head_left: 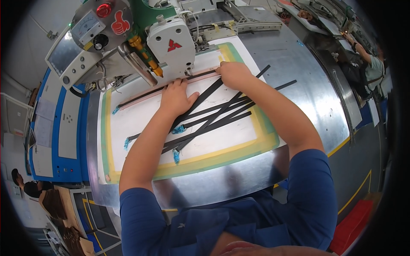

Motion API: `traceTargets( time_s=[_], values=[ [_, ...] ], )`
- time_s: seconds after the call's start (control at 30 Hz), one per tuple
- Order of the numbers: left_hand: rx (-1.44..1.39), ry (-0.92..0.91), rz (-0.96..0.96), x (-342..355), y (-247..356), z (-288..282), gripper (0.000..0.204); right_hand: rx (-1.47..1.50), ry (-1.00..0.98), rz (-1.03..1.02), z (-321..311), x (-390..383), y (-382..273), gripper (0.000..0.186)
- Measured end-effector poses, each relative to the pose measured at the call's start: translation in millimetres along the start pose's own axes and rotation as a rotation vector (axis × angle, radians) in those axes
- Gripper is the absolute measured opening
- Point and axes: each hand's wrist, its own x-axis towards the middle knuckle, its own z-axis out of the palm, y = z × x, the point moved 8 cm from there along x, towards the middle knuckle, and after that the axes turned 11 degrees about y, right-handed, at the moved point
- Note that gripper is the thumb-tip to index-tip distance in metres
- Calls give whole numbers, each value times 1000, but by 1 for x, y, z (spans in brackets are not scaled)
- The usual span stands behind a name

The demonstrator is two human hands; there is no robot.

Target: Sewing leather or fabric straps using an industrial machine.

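Observation:
A long black strap (141,95) with a blue tip lies along a pink strip (205,77) under the sewing machine head (173,45). My left hand (176,99) lies flat across the strap near the needle area, fingers stretched and thumb apart. At the strap's right end, my right hand (234,77) is curled, its fingers pinching that end; the fingertips are partly hidden. Several loose black straps (213,121) cross each other below my hands, some passing under my left forearm. Blue wrapped ends (176,156) show on some of them.
A white sheet edged with yellow and green tape (213,160) covers part of the metal table (318,115). Left of the head sits a control panel (66,55), with a blue cabinet (62,128) beyond. Another person (371,68) works at the far right, near a red bin (352,228).

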Motion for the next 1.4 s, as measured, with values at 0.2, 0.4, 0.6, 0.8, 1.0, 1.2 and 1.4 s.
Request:
traceTargets(
  time_s=[0.2, 0.4, 0.6, 0.8, 1.0, 1.2, 1.4],
  values=[
    [-3, 0, -6, 1, 2, 2, 67, 52, 30, -29, 0, 4, -15, 25],
    [-23, -11, -9, 3, 12, 4, 68, 119, 79, -36, 7, 1, -24, 23],
    [0, -5, 1, 4, 18, 1, 71, 135, 61, -42, 4, -2, -29, 23],
    [21, -33, -24, 3, 19, 1, 71, 168, 92, -89, 11, -3, -39, 29],
    [21, -23, -45, 6, 10, 6, 72, 188, 89, -109, 13, -4, -52, 33],
    [-10, -69, -80, 5, 7, 2, 73, 187, 71, -153, 14, -2, -66, 44],
    [-31, -37, -69, -5, 8, -2, 73, 178, 53, -150, 16, -4, -75, 46]
  ],
)
